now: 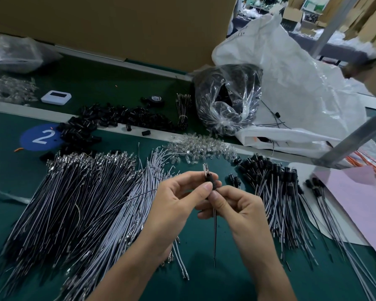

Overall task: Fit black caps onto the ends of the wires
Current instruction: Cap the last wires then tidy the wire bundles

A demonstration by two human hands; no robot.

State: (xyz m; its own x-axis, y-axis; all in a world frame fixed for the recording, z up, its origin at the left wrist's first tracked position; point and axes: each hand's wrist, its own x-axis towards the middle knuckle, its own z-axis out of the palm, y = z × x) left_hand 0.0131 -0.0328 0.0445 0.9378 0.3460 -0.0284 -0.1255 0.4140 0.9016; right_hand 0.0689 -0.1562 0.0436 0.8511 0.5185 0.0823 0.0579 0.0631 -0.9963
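Observation:
My left hand (178, 196) and my right hand (232, 205) meet above the green mat, both pinching one black cap (211, 181) with a metal terminal sticking up out of it. A black wire (215, 233) hangs down from the cap below my fingers. A second thin black wire runs left from my left hand. A big fan of loose black and white wires (74, 205) lies at the left. Finished capped wires (276, 192) lie at the right. Loose black caps (109, 118) are heaped behind.
A heap of small clear bulbs (200, 148) lies behind my hands. A clear bag of black parts (228, 101), a large white plastic bag (291, 88) and a pink sheet (360, 205) lie to the right. A metal post (354, 137) slants at the right. Cardboard stands behind.

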